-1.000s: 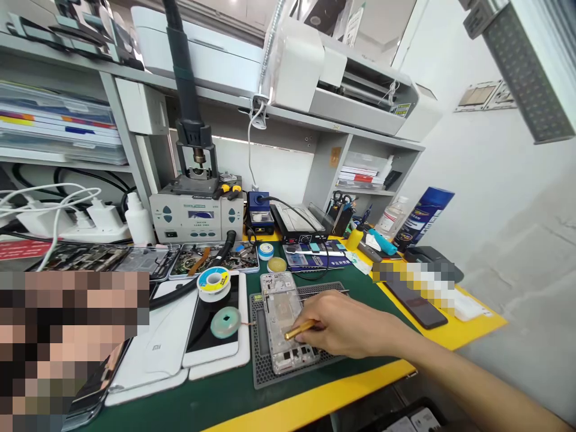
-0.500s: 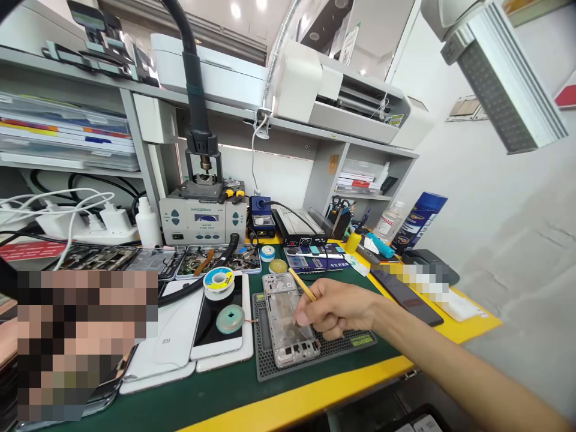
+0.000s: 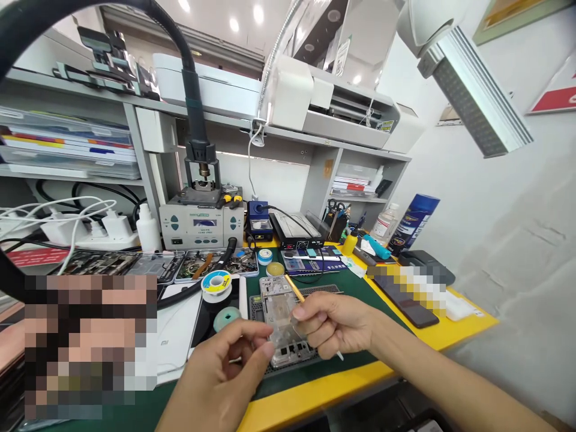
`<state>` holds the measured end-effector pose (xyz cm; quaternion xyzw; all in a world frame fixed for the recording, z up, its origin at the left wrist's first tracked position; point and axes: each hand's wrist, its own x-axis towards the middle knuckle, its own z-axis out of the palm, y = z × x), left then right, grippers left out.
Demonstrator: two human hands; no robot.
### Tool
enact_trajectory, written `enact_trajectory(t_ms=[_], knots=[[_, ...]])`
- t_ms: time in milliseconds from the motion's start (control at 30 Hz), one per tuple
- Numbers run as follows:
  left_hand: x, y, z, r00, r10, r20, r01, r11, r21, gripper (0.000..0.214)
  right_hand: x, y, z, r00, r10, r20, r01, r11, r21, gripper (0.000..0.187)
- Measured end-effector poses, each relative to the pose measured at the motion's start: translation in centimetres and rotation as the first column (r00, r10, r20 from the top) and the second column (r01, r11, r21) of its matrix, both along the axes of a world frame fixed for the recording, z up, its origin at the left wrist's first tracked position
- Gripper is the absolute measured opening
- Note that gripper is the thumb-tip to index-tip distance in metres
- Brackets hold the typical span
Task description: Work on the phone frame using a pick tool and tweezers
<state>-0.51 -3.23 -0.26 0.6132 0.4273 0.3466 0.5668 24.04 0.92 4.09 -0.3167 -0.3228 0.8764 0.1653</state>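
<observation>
My right hand (image 3: 335, 324) is closed around a slim gold-coloured stick-like tool (image 3: 294, 289), whose end points up and to the left. A small pale tip pokes out below this hand; I cannot tell whether it belongs to the same tool. Beneath the fingers lies an opened phone frame (image 3: 275, 300), silvery, on a grey honeycomb mat (image 3: 256, 309). At the frame's lower left is my left hand (image 3: 225, 366), its fingers curved and the thumb apart from the forefinger, with nothing visible between them. Both hands hide parts of the frame.
Left of the mat are a solder spool (image 3: 216, 285), a greenish roll (image 3: 226, 318) and a white phone back (image 3: 173, 336). Behind stand a rework station (image 3: 193, 225) and a soldering station (image 3: 260, 222). A dark phone (image 3: 407, 303) lies at the right.
My left hand has come into view from below, beside the phone frame. My right hand still grips the gold-coloured tool and has shifted slightly down. The camera view has turned a little.
</observation>
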Motion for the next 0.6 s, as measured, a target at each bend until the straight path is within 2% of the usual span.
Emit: enact_trajectory(t_ms=[133,233,300,400,500,600], knots=[[1.8,0.2,0.3,0.994,0.089,0.059,-0.087,0.996,-0.023,0.051,-0.5,-0.7,0.1,0.996,-0.004,0.093,-0.007,0.994,0.113,0.045],[1.7,0.5,0.3,0.998,0.042,0.040,-0.046,0.993,0.106,0.046,-0.4,-1.0,0.1,0.973,-0.066,0.219,0.001,0.959,0.285,0.043],[1.0,1.0,0.0,0.996,0.091,-0.022,-0.084,0.974,0.210,0.043,0.0,-0.9,0.3,0.937,-0.148,0.316,-0.009,0.895,0.446,0.034],[-0.3,1.5,-0.6,0.978,0.176,-0.111,-0.125,0.925,0.358,0.036,0.9,-0.5,0.8,0.858,-0.224,0.462,-0.151,0.750,0.644,0.019],[-0.8,1.0,-1.6,0.971,0.155,-0.180,-0.052,0.877,0.478,0.025,1.0,-0.1,1.6,0.775,-0.239,0.584,-0.345,0.615,0.709,0.014],[-0.2,-0.2,-2.3,0.965,0.165,-0.202,-0.009,0.797,0.604,0.012,0.4,0.0,2.2,0.701,-0.249,0.669,-0.489,0.516,0.704,0.006]])
